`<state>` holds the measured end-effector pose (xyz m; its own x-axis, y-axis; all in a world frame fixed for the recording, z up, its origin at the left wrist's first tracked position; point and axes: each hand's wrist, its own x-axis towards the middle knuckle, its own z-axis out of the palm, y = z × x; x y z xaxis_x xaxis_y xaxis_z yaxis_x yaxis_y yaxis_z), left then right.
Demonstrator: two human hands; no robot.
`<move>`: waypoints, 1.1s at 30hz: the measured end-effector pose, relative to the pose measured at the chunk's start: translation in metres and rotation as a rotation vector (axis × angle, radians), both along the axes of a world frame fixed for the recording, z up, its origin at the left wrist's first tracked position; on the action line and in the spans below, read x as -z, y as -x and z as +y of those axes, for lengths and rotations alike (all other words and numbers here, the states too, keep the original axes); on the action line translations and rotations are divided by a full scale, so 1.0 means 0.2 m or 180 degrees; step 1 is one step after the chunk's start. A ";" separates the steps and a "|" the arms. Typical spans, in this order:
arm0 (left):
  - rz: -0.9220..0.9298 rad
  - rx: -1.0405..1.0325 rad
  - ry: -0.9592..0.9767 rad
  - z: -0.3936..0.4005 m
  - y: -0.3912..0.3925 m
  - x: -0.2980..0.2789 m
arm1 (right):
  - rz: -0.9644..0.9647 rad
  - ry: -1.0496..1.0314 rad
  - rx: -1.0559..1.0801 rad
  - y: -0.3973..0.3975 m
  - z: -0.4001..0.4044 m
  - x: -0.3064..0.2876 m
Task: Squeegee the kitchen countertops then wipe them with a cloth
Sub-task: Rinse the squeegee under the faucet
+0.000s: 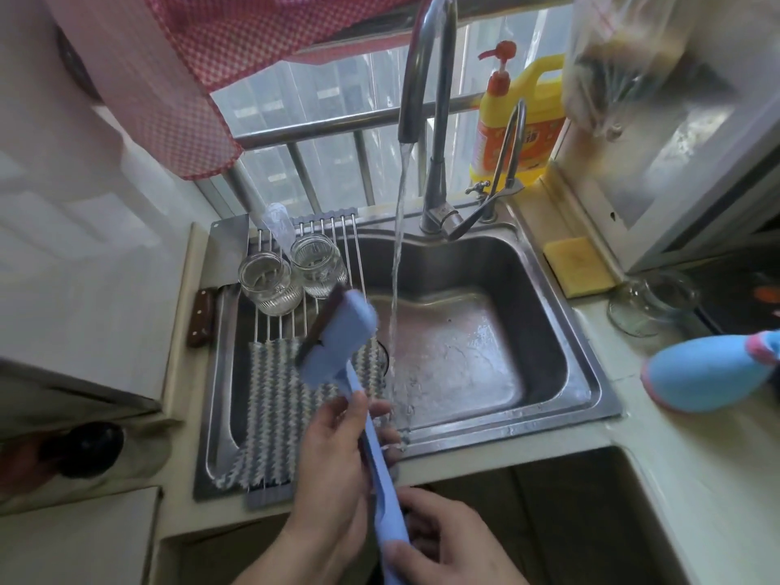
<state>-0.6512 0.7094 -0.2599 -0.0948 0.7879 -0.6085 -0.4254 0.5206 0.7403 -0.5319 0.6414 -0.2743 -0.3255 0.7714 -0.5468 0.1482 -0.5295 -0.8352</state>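
1. A steel sink [548,331] sits in a pale desk [658,479]; the tap [426,120] runs.
2. A striped cloth [270,411] lies on the sink's rack, unused.
3. A blue squeegee [337,335] is held over the sink beside the stream.
4. Left hand [337,462] grips its handle midway; right hand [443,546] grips the end.
5. It looks like rinsing; wiping seems still to come.

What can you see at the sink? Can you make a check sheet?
Surface: pale countertop round a steel sink; tap running.
Job's things: blue squeegee over the sink; striped cloth on the drying rack.
Clutter: two glass jars, yellow sponge, detergent bottle, knife.
Grips: left hand and right hand both hold the squeegee handle.
Cables: nothing seen.
Surroundings: barred window, red checked curtain.
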 end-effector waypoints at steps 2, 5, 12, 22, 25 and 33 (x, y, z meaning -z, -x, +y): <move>0.0300 -0.0138 -0.0072 0.00 0.02 0.04 | 0.0632 0.0380 0.0125 0.04 0.00 0.02; 0.0478 -0.0418 -0.0112 0.00 0.05 0.11 | 0.1304 0.0996 0.0591 0.12 0.00 0.05; 0.0729 -0.0455 -0.0037 -0.04 0.07 0.19 | 0.1168 0.0861 0.0898 0.21 -0.05 0.14; 0.0618 -0.0031 0.0054 -0.03 0.02 0.19 | 0.1085 0.0944 0.1215 0.16 -0.05 0.14; 0.0586 0.0339 0.0168 -0.01 -0.03 0.21 | 0.0954 0.1053 0.1248 0.08 -0.05 0.16; 0.0557 0.1431 0.0534 0.04 -0.15 0.25 | 0.0874 0.1344 0.1680 -0.07 -0.01 0.17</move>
<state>-0.6215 0.7165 -0.3108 0.1193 0.6669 -0.7355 -0.0093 0.7415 0.6709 -0.5171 0.6391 -0.3077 -0.1367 0.6048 -0.7846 -0.4014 -0.7579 -0.5143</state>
